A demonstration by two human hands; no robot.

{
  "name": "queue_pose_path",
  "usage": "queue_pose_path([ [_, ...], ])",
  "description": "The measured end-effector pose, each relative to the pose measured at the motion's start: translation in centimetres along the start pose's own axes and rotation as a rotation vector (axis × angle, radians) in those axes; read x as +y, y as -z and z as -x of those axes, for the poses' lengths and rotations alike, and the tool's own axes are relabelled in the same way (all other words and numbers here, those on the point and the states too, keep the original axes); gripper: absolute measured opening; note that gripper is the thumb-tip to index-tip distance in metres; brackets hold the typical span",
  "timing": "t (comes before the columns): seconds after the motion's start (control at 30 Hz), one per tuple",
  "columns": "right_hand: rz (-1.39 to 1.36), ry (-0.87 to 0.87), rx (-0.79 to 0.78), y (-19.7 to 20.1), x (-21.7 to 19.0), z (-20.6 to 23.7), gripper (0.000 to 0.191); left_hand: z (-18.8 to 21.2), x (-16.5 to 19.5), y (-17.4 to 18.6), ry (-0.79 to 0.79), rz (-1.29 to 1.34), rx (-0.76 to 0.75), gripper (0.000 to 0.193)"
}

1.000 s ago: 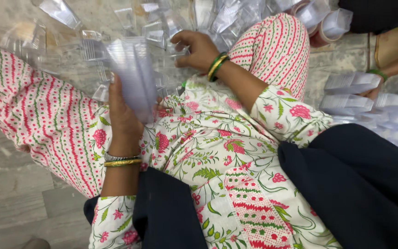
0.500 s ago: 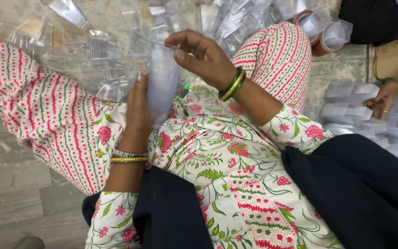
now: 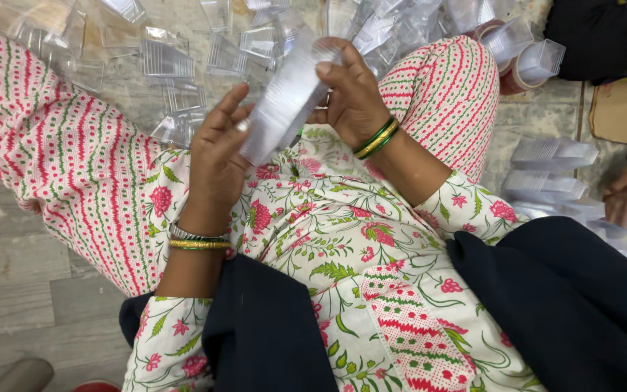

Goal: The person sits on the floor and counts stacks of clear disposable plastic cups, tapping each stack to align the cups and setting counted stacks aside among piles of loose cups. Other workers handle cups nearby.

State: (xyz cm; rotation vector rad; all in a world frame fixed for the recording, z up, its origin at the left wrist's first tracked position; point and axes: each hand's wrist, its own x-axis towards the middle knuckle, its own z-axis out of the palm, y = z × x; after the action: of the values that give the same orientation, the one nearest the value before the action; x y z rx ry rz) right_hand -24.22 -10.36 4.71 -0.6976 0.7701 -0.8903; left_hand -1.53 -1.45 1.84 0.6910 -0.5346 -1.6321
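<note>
In the head view, the person sits on the floor with knees spread, and both hands meet over the lap around a stack of clear plastic cups (image 3: pixel 284 98). The stack is ribbed, see-through and nested tight, tilted with its upper end toward the far right. The left hand (image 3: pixel 218 156) cups the lower end from the side, fingers curled and pressed on the plastic. The right hand (image 3: pixel 350 94) closes over the upper end, its thumb on top and fingers wrapped behind. Gold and silver bangles (image 3: pixel 199 239) ring the left wrist; green and gold bangles (image 3: pixel 376 138) ring the right.

Beyond the hands, loose clear cups (image 3: pixel 165 58) lie scattered over the stone floor (image 3: pixel 30 290), some upright, some tipped, between the two knees in pink-striped trousers (image 3: pixel 74 167). A floral tunic (image 3: pixel 342 247) fills the lap, and a dark scarf (image 3: pixel 567 297) drapes across its near side.

At the far right, short stacks of clear cups (image 3: pixel 546 156) lie on their sides in a row, well apart from the held stack. Another person's hand (image 3: pixel 622 196), with a green bangle, rests just beside them. A brown cardboard piece (image 3: pixel 625 109) lies above that hand.
</note>
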Motion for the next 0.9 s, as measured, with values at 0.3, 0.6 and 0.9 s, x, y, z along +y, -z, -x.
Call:
queue_pose_path([
  [0.3,-0.240,0.037,-0.249,1.5,-0.9,-0.4,0.066,-0.5,-0.7,0.2,-0.006,-0.054,0.041,0.055],
  [0.6,-0.254,0.024,-0.304,1.6,-1.2,-0.5,0.080,-0.3,-0.5,-0.7,-0.117,-0.110,0.000,0.062],
  [0.9,-0.052,0.079,0.021,0.6,1.4,-0.5,0.096,-0.5,-1.0,-0.5,-0.047,0.080,0.098,0.031],
])
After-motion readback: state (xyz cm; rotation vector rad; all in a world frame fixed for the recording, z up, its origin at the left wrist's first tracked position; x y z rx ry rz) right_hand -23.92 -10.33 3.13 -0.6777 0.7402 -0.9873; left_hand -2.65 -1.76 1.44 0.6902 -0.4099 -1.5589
